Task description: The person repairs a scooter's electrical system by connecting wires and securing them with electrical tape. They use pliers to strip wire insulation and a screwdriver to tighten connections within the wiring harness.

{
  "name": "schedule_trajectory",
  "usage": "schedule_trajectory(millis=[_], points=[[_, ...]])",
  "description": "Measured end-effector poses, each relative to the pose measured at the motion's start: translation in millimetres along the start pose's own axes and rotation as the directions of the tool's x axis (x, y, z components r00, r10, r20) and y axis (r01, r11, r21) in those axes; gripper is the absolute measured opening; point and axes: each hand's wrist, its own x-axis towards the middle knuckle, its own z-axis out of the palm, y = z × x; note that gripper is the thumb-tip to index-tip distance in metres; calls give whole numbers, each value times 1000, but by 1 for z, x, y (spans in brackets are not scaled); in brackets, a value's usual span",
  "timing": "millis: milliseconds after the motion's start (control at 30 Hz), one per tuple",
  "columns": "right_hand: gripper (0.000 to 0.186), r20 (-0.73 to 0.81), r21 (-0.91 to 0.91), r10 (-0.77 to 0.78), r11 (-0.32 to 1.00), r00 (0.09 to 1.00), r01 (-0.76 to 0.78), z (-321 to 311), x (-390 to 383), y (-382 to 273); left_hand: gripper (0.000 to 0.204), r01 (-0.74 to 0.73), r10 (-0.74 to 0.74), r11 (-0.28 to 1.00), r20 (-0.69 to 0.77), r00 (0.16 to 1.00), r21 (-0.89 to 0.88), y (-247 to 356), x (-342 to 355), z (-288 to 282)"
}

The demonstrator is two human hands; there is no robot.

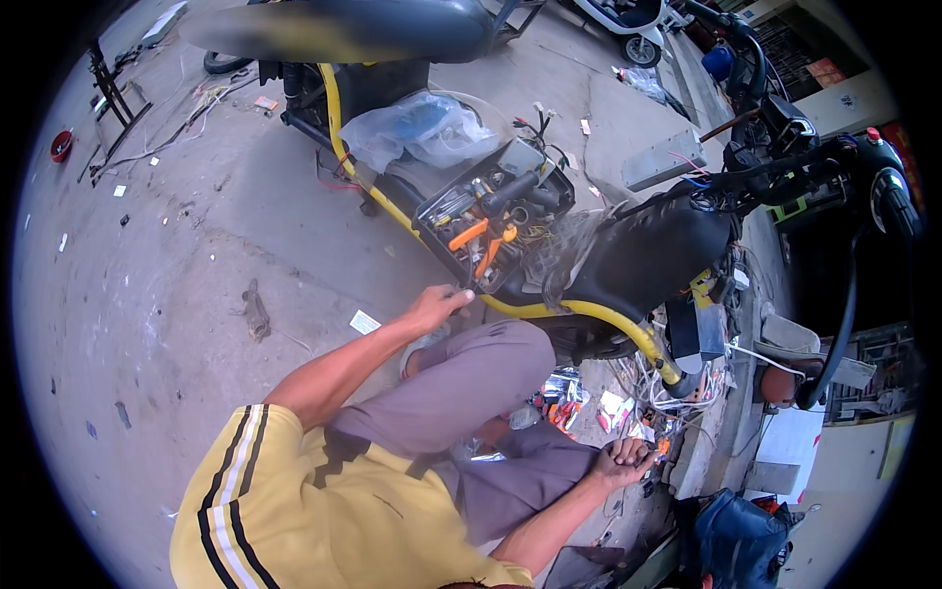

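My left hand [439, 306] is at the near corner of a black tool tray [424, 218], beside the yellow frame tube [388, 204] of an electric scooter. Its thumb lies over bent fingers, and whatever they hold is hidden. In the tray are orange-handled pliers [488, 257], another orange handle [468, 235], a black cylindrical tool [508, 194] and loose wires. Lower right, beyond my knee, my right hand [623, 461] has curled fingers close to a small orange object [664, 448]. I cannot make out what is in them.
A crumpled clear plastic bag [422, 130] lies on the scooter behind the tray. Tangled white cables [643, 378] and small packets [564, 393] litter the ground by the curb. A dark blue bag [738, 535] stands lower right. The scooter's handlebar [893, 191] rises at right.
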Motion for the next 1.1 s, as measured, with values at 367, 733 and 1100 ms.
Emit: schedule_trajectory(millis=[367, 733, 1100], points=[[55, -51, 23, -20, 1000, 998, 21, 8, -5, 5, 35, -306, 354, 925, -220, 909, 226, 67, -24, -14], [55, -57, 79, -5, 997, 998, 9, 9, -10, 3, 28, -243, 600, 696, -362, 714, 675, 93, 2, -60], [53, -84, -65, -16, 998, 996, 11, 6, -8, 19, 36, -590, 578, -6, 485, 657, 807, 108, 56, 11]])
